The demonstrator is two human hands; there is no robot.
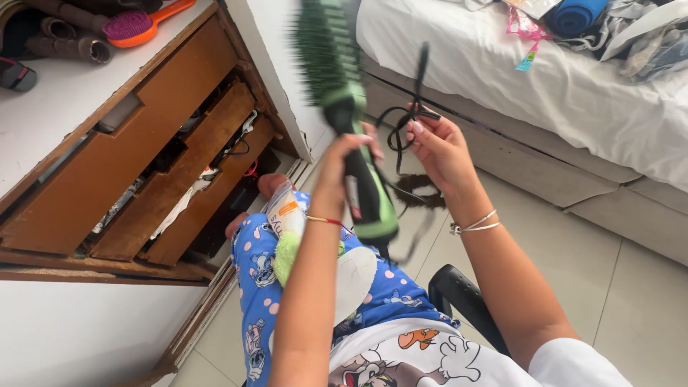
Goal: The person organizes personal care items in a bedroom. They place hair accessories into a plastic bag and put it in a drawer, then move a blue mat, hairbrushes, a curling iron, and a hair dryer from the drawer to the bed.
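Hairbrush (342, 107), round, with green bristles and a green and black handle, stands almost upright in the middle of the scene, and its top is blurred. Our left hand (342, 159) is clenched around the handle just under the bristles, fingers wrapped fully, no gap between them. Our right hand (438, 147) is just beside it on the right; its fingertips (416, 127) pinch the black cord (410, 115) of the brush, which makes a loop and one end sticks up above the hand. The other fingers are half curled, not tight. Both hands are near but we cannot tell if they touch.

On our lap, near us, lie a white tube (285, 211) and a light green fluffy thing (287, 252). At the left, the wooden dresser (107, 179) has drawers pulled partly out, and its edge is close to our left knee. On its top, far left, lies an orange brush with purple bristles (140, 25). At the far right is the bed (545, 93) with white sheet. Between bed and dresser, tiled floor (631, 294) gives open room at the right side of our arms.
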